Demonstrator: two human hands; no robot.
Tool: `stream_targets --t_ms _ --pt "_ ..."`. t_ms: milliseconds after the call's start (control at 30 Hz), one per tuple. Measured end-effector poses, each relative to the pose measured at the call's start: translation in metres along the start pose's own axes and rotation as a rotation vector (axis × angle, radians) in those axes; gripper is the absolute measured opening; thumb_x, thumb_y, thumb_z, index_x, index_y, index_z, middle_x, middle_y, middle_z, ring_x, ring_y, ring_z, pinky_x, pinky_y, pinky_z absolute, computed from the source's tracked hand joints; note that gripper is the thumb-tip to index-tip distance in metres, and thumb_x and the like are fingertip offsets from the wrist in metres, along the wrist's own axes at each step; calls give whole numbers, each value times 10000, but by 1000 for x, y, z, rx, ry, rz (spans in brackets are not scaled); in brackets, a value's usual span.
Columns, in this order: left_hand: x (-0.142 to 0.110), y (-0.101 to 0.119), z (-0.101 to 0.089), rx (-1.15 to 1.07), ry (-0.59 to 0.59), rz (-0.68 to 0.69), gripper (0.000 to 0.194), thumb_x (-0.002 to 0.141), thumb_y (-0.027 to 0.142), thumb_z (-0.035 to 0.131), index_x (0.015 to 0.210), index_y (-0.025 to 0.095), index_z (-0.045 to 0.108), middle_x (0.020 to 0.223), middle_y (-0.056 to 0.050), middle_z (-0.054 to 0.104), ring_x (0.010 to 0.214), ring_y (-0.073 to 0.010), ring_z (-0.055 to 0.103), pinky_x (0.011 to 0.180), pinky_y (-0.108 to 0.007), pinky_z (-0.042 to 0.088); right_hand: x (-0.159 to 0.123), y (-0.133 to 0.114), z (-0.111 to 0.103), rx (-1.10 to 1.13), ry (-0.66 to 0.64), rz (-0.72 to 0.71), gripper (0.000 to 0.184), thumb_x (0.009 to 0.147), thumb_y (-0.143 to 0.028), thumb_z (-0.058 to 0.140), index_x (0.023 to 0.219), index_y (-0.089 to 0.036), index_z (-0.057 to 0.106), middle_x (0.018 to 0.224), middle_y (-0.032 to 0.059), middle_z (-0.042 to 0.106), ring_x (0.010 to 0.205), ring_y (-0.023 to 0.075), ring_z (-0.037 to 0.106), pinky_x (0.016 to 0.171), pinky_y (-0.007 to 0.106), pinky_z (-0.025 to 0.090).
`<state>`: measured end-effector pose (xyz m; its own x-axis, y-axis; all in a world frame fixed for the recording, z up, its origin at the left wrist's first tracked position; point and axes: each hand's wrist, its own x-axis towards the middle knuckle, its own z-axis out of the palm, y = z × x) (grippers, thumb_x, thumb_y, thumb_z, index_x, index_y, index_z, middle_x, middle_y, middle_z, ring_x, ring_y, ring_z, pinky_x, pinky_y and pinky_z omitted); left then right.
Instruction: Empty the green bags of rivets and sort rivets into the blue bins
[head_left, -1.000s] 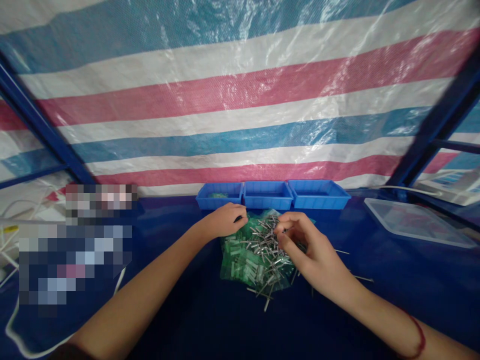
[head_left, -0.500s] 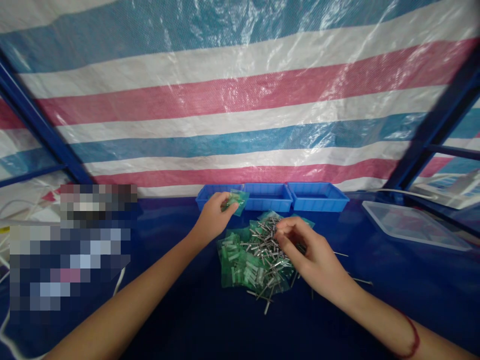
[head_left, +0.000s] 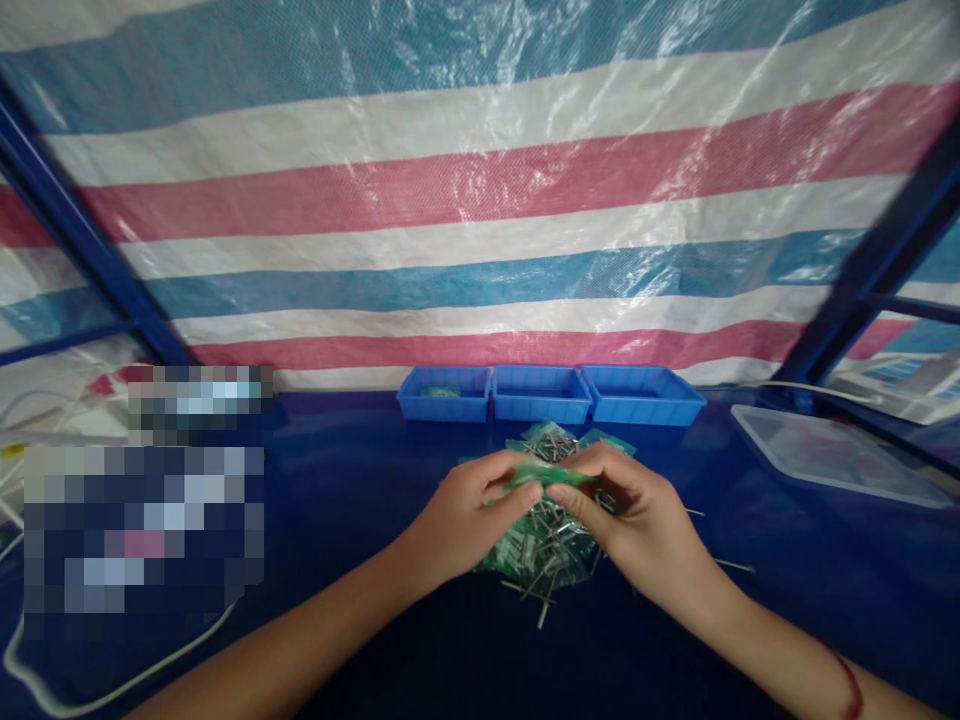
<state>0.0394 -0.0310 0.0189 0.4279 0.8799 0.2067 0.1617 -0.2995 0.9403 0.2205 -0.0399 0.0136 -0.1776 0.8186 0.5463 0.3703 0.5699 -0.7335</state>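
My left hand (head_left: 465, 520) and my right hand (head_left: 641, 510) meet over the middle of the table. Between their thumbs and fingers they pinch a small green-tinted plastic bag (head_left: 551, 472); whether anything is inside cannot be made out. Just beneath lies a pile of thin silver metal pins (head_left: 553, 548) that look like pop rivets. More green bags (head_left: 511, 552) are spread under and around these pins, several with pieces showing through. My hands hide part of the pile.
Three blue bins stand in a row at the back: the left bin (head_left: 444, 408) with green bags inside, the middle bin (head_left: 541, 411) and the right bin (head_left: 646, 412). A clear plastic lid (head_left: 832, 458) lies at right. A white cable (head_left: 135, 690) curves at left beside blurred-out areas.
My left hand has come from near the left bin back to the pile, bringing the green bag. My right hand has risen off the pins and now grips the bag too.
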Motion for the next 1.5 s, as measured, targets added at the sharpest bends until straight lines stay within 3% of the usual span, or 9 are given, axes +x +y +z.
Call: stream_targets --t_ms 133,300,400,533,700,900,1167,1333,1500 --pt "-1 3 -6 24 119 36 509 787 393 633 1247 229 492 1230 -84 545 1052 -206 546 832 -307 462 1 -4 -10 -132 122 -288 121 787 -106 604 760 -223 610 754 29 633 743 175 600 660 326 480" --pt "0 2 0 -166 39 -147 611 830 674 371 937 132 632 744 -63 609 600 -131 534 517 -241 387 -2 -7 -17 -359 101 -548 267 748 -59 602 897 -272 665 865 41 662 856 216 581 742 389 474" --pt "-1 3 4 -255 25 -212 474 782 598 551 835 134 630 651 -12 549 554 -95 478 518 -217 360 -3 -8 -15 -476 38 -589 302 753 -76 597 953 -289 675 996 58 642 981 252 546 796 423 463" --pt "0 4 2 -287 144 -196 365 755 493 640 852 143 613 701 -5 564 606 -101 494 575 -221 393 -4 -11 -8 -393 18 -431 302 789 -133 566 1052 -275 608 1100 84 574 1033 252 531 822 424 462" --pt "1 2 1 -208 136 -116 352 754 505 625 803 159 586 667 12 544 594 -108 493 574 -226 409 -5 -11 1 -144 43 -34 296 830 -327 574 1093 -225 484 897 49 598 766 173 585 645 307 494" --pt "-2 3 9 -61 71 -67 263 810 427 566 827 168 606 710 -7 558 635 -129 512 558 -219 397 -2 -9 0 -49 -50 55 202 868 -358 514 754 -206 584 677 6 577 630 145 532 576 273 451" --pt "11 6 -4 100 113 5 264 828 404 534 736 163 588 623 26 522 562 -102 476 531 -206 373 -1 -7 -1 -105 -63 47 202 863 -369 511 752 -207 559 635 -9 522 592 135 496 545 263 425" --pt "55 -6 -51 282 583 34 289 832 433 493 893 160 567 708 -8 616 636 -133 565 557 -218 427 0 -3 0 33 -66 106 220 880 -339 464 1068 -228 445 793 10 590 666 141 563 584 273 468" --pt "97 -20 -102 457 781 -9 419 815 411 525 1146 170 438 744 -12 636 612 -146 572 603 -254 430 -1 -1 -1 18 -85 105 216 867 -300 468 1063 -232 413 833 14 581 671 139 566 566 270 462"
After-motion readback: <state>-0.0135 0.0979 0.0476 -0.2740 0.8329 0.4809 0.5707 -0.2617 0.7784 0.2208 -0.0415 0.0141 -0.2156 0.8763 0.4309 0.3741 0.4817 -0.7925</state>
